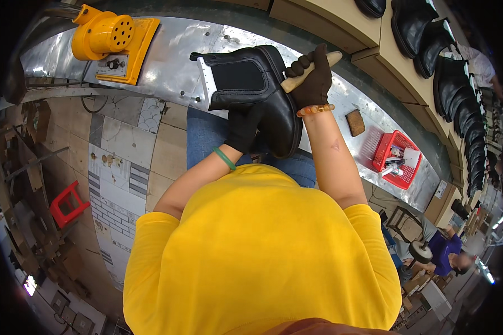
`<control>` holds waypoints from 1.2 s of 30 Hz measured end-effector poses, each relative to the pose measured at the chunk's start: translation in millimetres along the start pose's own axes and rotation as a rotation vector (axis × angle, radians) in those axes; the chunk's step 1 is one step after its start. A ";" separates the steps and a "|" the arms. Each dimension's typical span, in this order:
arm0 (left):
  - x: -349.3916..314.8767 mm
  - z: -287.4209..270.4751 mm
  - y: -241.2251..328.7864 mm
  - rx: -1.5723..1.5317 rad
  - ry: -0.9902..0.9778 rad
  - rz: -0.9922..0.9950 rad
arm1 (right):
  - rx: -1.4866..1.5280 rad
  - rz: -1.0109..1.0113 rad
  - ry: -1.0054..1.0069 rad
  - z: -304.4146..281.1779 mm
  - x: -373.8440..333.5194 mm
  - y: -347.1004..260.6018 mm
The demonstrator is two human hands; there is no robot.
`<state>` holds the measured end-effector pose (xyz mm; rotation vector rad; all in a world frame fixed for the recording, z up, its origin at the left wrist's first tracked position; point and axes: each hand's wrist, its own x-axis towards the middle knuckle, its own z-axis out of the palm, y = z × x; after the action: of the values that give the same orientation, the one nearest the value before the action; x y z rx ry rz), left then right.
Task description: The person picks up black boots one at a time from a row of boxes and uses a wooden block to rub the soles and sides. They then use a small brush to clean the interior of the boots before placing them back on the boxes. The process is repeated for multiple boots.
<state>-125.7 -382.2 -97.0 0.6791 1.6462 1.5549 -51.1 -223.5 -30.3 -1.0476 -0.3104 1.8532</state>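
A black leather Chelsea boot lies tilted on its side over the near edge of the metal bench, its elastic side panel facing up and its toe toward me. White edging shows along part of its top opening. My left hand, in a black glove, grips the boot from below at the instep; some of its fingers are hidden behind the leather. My right hand, in a dark brown glove, is closed around a pale tan elongated piece. One end of that piece touches or nearly touches the boot by its sole edge.
A yellow machine with a perforated round nozzle stands at the bench's left. To the right are a brown block and a red basket of small items. Black boots line the shelf. A red stool stands on the floor; a person sits at right.
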 end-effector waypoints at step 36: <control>9.3 -12.1 -16.6 -0.351 -0.007 -0.441 | 0.127 0.042 0.027 -34.5 -20.9 -12.9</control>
<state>-138.8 -383.7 -115.3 0.1229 1.3525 1.4538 -12.9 -241.6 -32.2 -0.9976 -0.1538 1.8694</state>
